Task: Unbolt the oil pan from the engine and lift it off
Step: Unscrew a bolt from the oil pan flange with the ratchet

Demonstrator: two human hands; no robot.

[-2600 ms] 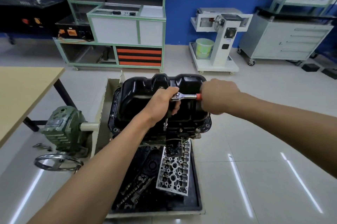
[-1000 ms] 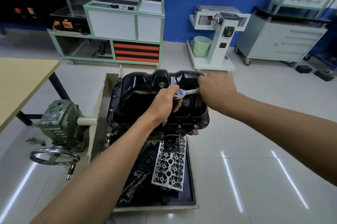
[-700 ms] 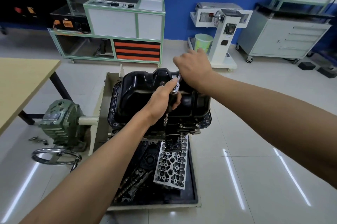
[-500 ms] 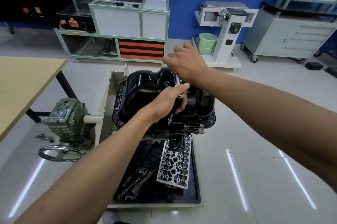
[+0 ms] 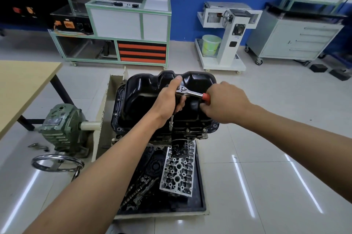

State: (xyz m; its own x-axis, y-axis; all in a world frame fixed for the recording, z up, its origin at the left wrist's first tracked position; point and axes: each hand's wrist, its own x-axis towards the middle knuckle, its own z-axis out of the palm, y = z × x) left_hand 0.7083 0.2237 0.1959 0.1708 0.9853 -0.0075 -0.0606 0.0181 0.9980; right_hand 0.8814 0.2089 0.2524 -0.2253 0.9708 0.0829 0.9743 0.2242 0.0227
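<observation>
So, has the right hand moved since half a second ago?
Yes. The right hand, gripping the ratchet, swung from the oil pan's far rim round to its right side, toward the person.

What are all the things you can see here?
oil pan: one, black, atop the engine
ratchet: one, silver with red handle, above the pan
cylinder head: one, silver, in the tray
tray: one, black, on the floor
gearbox: one, green, left of the engine
handwheel: one, silver, near the gearbox
table: one, light wood, far left
bucket: one, pale green, at the back
left hand: one, grips the ratchet's head
right hand: one, holds the red handle
</observation>
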